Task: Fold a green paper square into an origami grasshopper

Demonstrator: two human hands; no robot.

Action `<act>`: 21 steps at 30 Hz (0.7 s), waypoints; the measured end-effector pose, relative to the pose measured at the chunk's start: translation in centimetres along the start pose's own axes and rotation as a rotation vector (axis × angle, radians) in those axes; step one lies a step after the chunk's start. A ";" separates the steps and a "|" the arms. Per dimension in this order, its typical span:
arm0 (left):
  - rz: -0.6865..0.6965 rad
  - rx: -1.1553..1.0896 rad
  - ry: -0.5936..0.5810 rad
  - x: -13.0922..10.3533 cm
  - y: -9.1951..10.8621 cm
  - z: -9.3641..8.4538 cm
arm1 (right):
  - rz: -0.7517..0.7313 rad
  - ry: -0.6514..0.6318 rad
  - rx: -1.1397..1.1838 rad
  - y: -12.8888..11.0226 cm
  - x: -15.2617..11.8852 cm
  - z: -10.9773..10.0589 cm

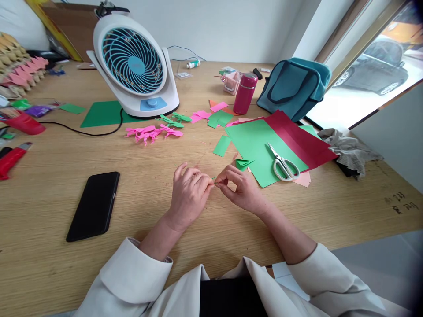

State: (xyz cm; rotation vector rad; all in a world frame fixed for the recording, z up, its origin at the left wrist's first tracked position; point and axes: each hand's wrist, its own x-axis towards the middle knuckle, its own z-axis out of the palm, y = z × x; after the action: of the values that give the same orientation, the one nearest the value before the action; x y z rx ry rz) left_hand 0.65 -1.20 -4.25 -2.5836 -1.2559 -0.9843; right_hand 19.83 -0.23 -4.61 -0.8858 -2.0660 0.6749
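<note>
My left hand [190,193] and my right hand [243,189] meet fingertip to fingertip above the wooden table [145,220]. Both pinch a small, thin green piece [214,181], mostly hidden between the fingers. Just beyond my right hand lies a folded green paper [243,164]. White-handled scissors [283,166] rest on large green sheets [257,145], with dark red sheets [302,141] beside them. Farther back are several folded pink paper figures [148,133] and green ones [173,120]. A small green rectangle [222,145] lies beyond my hands.
A black phone [93,206] lies at the left, with a red cutter [13,162] beyond it. At the back stand a white fan [135,66], a red bottle [245,93] and a teal bag [294,88]. A black cable [82,132] crosses the left side.
</note>
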 end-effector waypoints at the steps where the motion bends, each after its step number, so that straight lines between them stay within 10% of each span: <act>1: 0.006 0.004 0.000 0.0 0.0 0.0 | -0.016 0.002 -0.011 0.1 0.0 0.0; 21: 0.029 0.005 -0.035 0.1 0.3 0.0 | -0.256 -0.154 -0.554 0.7 -0.1 -0.4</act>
State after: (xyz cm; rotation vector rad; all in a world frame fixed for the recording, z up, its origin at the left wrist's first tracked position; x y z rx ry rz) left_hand 0.94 -1.31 -4.15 -2.6184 -1.2236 -0.9331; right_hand 20.46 0.19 -4.92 -0.8575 -2.5039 0.0240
